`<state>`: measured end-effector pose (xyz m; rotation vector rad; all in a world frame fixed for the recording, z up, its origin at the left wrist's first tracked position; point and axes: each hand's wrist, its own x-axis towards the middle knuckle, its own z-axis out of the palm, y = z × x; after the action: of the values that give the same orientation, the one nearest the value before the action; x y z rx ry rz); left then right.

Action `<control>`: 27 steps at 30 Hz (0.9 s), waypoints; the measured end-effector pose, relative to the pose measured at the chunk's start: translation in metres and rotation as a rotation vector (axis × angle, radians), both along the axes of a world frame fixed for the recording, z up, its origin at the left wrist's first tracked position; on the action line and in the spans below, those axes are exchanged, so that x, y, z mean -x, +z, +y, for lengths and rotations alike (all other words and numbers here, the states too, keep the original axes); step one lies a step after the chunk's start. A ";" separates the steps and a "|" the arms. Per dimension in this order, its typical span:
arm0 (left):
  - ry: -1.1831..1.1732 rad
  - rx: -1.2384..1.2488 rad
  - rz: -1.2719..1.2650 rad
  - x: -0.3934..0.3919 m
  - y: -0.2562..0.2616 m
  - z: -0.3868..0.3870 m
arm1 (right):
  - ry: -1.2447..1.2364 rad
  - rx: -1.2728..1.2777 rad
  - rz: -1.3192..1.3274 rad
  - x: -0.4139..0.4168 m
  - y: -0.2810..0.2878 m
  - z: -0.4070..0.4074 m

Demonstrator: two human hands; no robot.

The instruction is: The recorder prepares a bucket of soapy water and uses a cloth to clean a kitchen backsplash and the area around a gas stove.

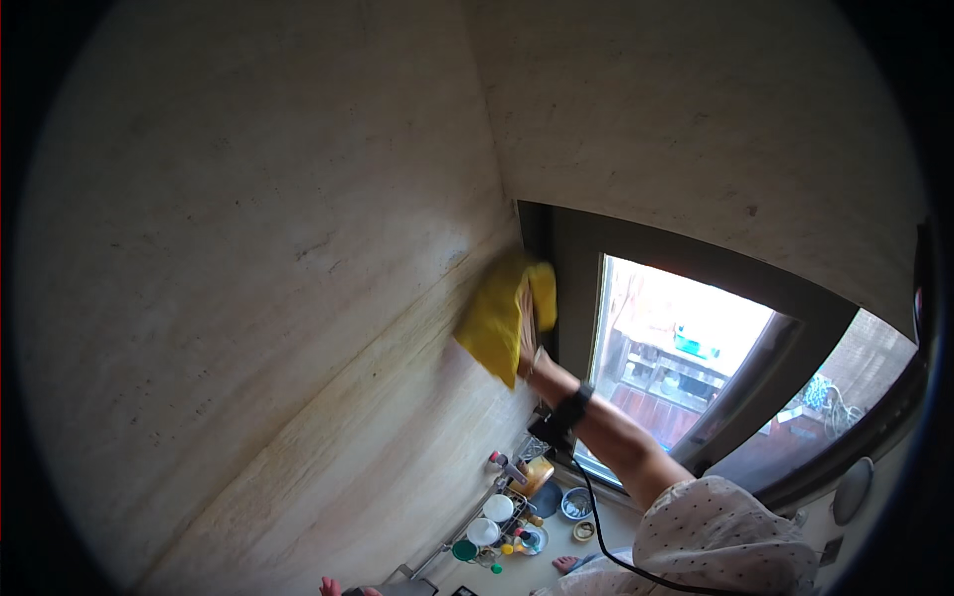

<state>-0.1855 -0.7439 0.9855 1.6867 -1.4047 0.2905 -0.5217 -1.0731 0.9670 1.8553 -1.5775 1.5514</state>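
My right hand [528, 328] presses a yellow cloth [492, 320] against the stained, pale wall [298, 261], close to the corner by the window. The fingers lie flat and partly under a fold of the cloth, whose edges are blurred. A black strap with a small device [563, 417] circles my right wrist, and a black cable [596, 514] runs from it along the spotted sleeve [715, 529]. Only a few fingers of my left hand [330, 586] show at the bottom edge; the rest is cut off.
Below stand a wire rack [514, 503] with jars and bottles, a bowl [577, 504] and a small round container [583, 530]. A bare foot [566, 564] rests on the white surface [536, 570] among them. The dark-framed window [678, 350] is to the right.
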 end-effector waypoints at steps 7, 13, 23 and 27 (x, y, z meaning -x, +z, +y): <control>0.013 -0.033 0.250 0.003 -0.013 0.005 | -0.121 0.417 -0.274 -0.018 0.113 -0.013; 0.132 -0.093 0.301 -0.006 -0.032 0.023 | 0.025 0.262 -0.271 -0.035 0.015 0.021; 0.120 -0.227 0.381 0.011 -0.048 0.031 | 0.127 0.139 -0.253 -0.078 -0.077 0.062; 0.114 -0.296 0.438 0.022 -0.044 0.033 | 0.165 0.127 -0.247 -0.101 -0.087 0.047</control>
<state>-0.2078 -0.7105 0.9418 1.9288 -1.0621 -0.2278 -0.4205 -1.0264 0.8800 1.8213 -1.4098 1.9713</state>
